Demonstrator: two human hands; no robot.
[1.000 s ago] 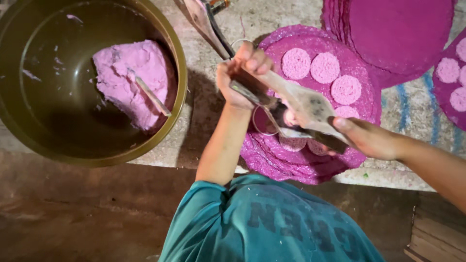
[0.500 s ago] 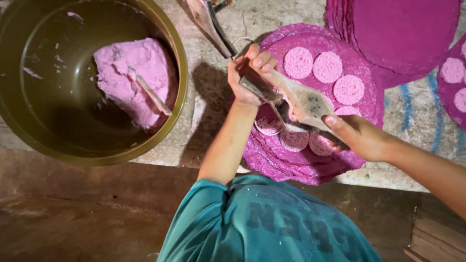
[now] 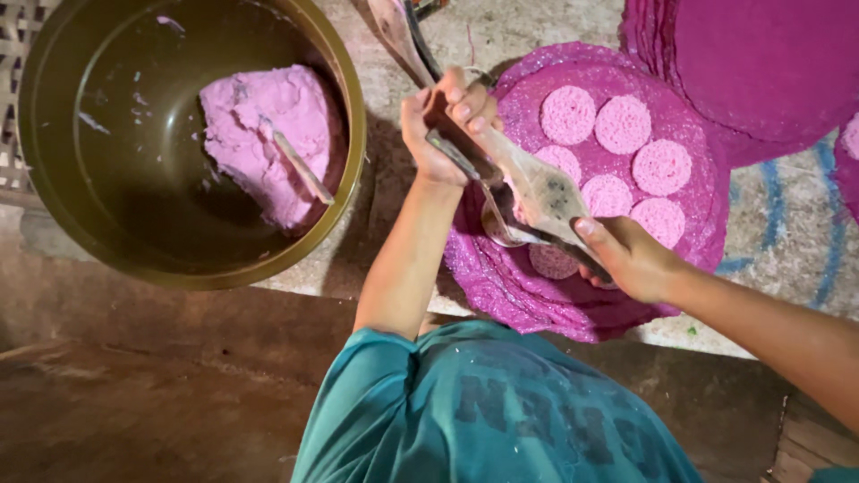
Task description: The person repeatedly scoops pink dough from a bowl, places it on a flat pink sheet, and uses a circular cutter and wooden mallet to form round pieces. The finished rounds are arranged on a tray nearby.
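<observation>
— What changed since a moment ago?

— Both hands have drifted a little up and toward the far side of the mat (image 3: 501,295). 1 second back the paddle (image 3: 537,183) lay lower across it; now its blade crosses the middle row of discs.

— What are you gripping?

— Left hand (image 3: 447,121) is clenched around the upper end of the paddle, together with a dark strip that looks like metal. Right hand (image 3: 631,259) grasps the lower end, fingers curled under it. A small ring (image 3: 501,228) sits just under the blade, touching the mat; I cannot tell which hand steadies it.

— How far along is it?

— 6 pink discs (image 3: 660,167) lie flat on the purple mat, plus 1 more half hidden under the blade, near my right hand. Bare mat is left on the near and left part, so I'd judge there's room for a few more. A good lump of dough (image 3: 259,134) waits in the bowl (image 3: 353,170), with a stick (image 3: 300,165) stuck in it, so plenty is left.

— How do the discs look?

— Round, even, pale pink, with a spongy, pitted face. They sit near each other in rows, mostly not touching. More purple mats are stacked at the far right (image 3: 769,72), and the 1 at the edge carries a disc too.
</observation>
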